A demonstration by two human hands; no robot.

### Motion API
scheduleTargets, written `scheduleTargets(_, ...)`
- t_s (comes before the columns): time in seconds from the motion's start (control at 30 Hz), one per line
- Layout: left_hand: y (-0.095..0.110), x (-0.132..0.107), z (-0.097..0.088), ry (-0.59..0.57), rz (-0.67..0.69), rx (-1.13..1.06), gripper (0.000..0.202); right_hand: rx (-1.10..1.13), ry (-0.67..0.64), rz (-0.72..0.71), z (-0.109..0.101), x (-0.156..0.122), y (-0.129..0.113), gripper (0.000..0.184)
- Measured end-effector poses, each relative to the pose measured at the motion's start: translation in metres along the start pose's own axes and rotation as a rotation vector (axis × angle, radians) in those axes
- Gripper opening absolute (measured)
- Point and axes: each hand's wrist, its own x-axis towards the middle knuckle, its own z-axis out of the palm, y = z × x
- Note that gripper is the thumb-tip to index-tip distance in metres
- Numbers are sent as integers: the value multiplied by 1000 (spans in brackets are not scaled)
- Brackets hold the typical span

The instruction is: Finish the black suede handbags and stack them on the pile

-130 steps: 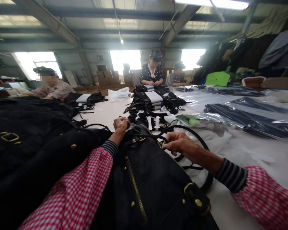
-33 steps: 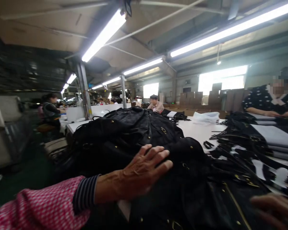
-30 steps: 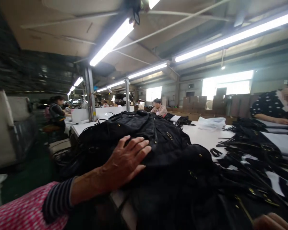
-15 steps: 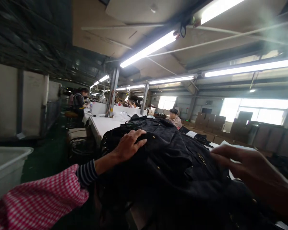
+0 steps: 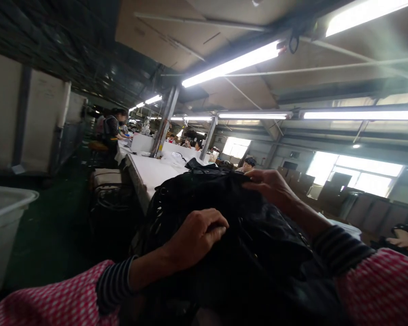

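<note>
A large heap of black cloth (image 5: 204, 190) with small brass-coloured studs and metal rings lies before me; whether it is bags or garments I cannot tell. My left hand (image 5: 199, 235) is closed on the near part of the heap, thumb against the curled fingers. Farther back, my right hand (image 5: 270, 185) pinches the cloth near the top of the pile between thumb and fingers. The lower part of the heap is too dark to make out.
Beyond the heap runs a white table (image 5: 153, 170). At left stands a white plastic tub (image 5: 7, 226), and a padded stool (image 5: 105, 179) is by the table. Co-workers sit farther off; another person's hand (image 5: 403, 240) shows at the right edge. A metal post (image 5: 166, 120) rises behind.
My right hand has moved left and away from me, onto the top of the cloth, and closed there. My left hand has come nearer and its fingers have curled in. The view has shifted slightly.
</note>
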Motion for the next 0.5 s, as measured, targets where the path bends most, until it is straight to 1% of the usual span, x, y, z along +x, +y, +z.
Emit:
scheduleTargets(0.07, -8, 6, -7, 56, -106, -71, 15, -60, 244, -2, -16, 15, -9, 35)
scheduleTargets(0.13, -18, 15, -15, 97, -198, -93, 25, -116, 464, -26, -36, 25, -19, 38)
scheduleTargets(0.2, -31, 27, -24, 120, -307, -168, 41, -142, 602, -71, -57, 29, -28, 41)
scheduleTargets(0.27, -44, 45, -33, 116, -411, -332, 56, -174, 719, -143, -76, 27, -41, 41)
scheduleTargets(0.33, -53, 69, -38, 112, -470, -481, 66, -223, 811, -211, -93, 16, -60, 41)
scheduleTargets(0.4, -52, 97, -37, 95, -471, -579, 70, -287, 851, -266, -106, -3, -84, 42)
scheduleTargets(0.43, -47, 113, -34, 76, -442, -627, 70, -324, 848, -277, -112, -14, -98, 42)
scheduleTargets(0.5, -27, 144, -22, 40, -359, -720, 69, -374, 839, -265, -126, -41, -126, 43)
